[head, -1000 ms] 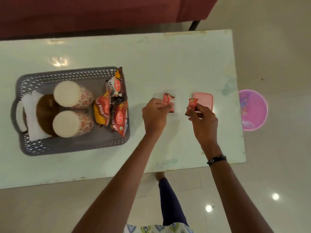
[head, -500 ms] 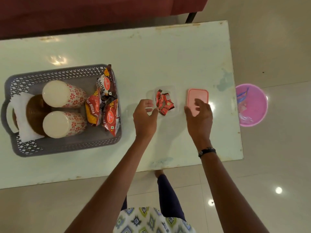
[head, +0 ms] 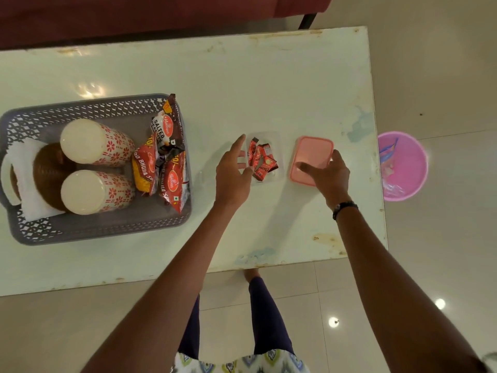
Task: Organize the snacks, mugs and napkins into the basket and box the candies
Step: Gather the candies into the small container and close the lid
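Pale glossy table (head: 269, 84), worn edges, on beige tiled floor (head: 443, 63) with ceiling-light reflections. Maroon sofa (head: 134, 12) beyond far edge. Pink bin (head: 411, 168) beside right edge.

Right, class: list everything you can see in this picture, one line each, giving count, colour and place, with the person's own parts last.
Table: one, pale green-white, centre.
Basket: one, grey, table's left.
Mugs: two, white with red flowers, lying in the basket.
Napkins: white, basket's left end.
Snack packets: about three, red and orange, basket's right end.
Box: one, clear, open, table centre.
Candies: several, red, in the box.
Lid: one, pink, right of the box.
Bin: one, pink, on the floor.
Left hand: open, beside the box.
Right hand: gripping the lid's edge.
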### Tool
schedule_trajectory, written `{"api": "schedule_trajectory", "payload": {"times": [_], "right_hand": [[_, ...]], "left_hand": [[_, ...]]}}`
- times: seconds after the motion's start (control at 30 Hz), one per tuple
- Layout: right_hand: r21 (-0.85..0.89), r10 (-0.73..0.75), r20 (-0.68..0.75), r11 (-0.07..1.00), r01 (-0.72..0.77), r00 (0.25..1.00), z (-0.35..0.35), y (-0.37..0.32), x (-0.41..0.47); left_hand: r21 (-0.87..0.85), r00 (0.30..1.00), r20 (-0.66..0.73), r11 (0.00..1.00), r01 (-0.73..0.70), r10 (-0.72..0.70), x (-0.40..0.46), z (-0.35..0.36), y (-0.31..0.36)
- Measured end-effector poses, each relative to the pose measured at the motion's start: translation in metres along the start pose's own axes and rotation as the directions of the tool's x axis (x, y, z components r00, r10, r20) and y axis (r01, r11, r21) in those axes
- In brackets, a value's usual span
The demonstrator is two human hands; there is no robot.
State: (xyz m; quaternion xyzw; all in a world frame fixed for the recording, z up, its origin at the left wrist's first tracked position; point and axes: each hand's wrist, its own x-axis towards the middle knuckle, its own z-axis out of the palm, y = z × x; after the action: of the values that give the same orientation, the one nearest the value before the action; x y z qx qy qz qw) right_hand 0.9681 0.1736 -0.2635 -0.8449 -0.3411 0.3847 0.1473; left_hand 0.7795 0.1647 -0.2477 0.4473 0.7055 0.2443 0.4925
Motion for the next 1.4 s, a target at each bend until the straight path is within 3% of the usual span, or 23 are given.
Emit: {"api": "schedule_trajectory", "payload": {"times": [0.13,0.3,0.4,0.5,0.6,0.73,0.9,1.03,1.4], "right_hand": [[0.005,-0.179,-0.023,0.984,0.179,0.984,0.007,-0.021,-0.025],[-0.136,-0.332,0.112,0.929,0.346,0.937,0.045,-0.039,-0.054],[-0.098,-0.266,0.127,0.955,0.279,0.956,0.071,-0.048,-0.062],[-0.189,-0.251,0.024,0.949,0.251,0.968,0.082,-0.052,-0.065],[-0.281,-0.275,-0.043,0.926,0.252,0.961,0.087,-0.053,-0.065],[-0.362,-0.302,-0.046,0.894,0.266,0.952,0.096,-0.056,-0.067],[-0.33,-0.307,-0.027,0.901,0.281,0.951,0.1,-0.058,-0.07],[-0.321,-0.313,0.008,0.899,0.299,0.95,0.101,-0.056,-0.072],[-0.339,-0.337,-0.003,0.886,0.316,0.941,0.105,-0.047,-0.066]], "left_hand": [[-0.001,1.0,-0.002,1.0,-0.009,0.009,0.001,0.001,-0.001],[-0.001,1.0,0.026,1.0,-0.014,0.014,0.002,0.0,-0.007],[-0.027,0.999,0.047,0.999,-0.018,0.019,0.003,-0.003,-0.007],[-0.013,0.998,0.06,1.0,-0.021,0.022,0.005,-0.005,-0.009],[-0.164,0.997,0.073,0.985,0.052,-0.04,0.007,-0.005,-0.009],[-0.185,0.996,0.071,0.981,0.064,-0.051,0.008,-0.006,-0.009],[-0.227,0.995,0.064,0.97,0.092,-0.08,0.009,-0.01,-0.008],[-0.128,0.997,0.056,0.99,0.059,-0.052,0.013,-0.013,-0.008],[0.066,0.991,0.014,0.989,0.135,-0.136,0.029,-0.009,0.015]]}}
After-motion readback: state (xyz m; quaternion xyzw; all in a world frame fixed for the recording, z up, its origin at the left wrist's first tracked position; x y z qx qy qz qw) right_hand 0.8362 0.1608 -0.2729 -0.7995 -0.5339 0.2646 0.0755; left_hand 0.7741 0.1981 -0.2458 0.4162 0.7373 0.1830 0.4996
